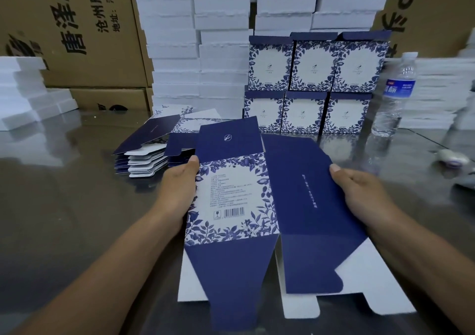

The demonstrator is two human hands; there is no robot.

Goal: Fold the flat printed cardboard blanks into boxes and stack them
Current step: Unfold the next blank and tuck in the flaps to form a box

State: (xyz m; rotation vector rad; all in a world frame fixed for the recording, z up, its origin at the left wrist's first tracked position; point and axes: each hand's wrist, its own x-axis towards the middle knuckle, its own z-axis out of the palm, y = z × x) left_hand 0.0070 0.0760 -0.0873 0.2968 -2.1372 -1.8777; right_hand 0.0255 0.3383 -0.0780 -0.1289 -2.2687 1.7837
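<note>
— Where is the cardboard blank?

— Between the two hands, held up above the desk. It is partly opened. A floral panel with a barcode sits next to the left hand, and a plain dark blue panel sits next to the right. Its flaps hang toward the person.

— And how are the hands holding it?

— The left hand pinches the blank's left edge, with the thumb on the printed face and the fingers hidden behind. The right hand grips the right edge, thumb on top and fingers curled below.

— What lies beyond them?

— Just past the left hand, a pile of flat blanks lies fanned on the desk. Farther off, ahead of the gap between the hands, the folded boxes stand in two rows of three, one row on top of the other. A water bottle stands upright just beside them, beyond the right hand.

— And behind that?

— White stacks rise tall at the back, with brown cartons to their left. White slabs lie well off to the left of the left hand. To the right of the right hand there is a small pale object, too blurred to tell what it is.
</note>
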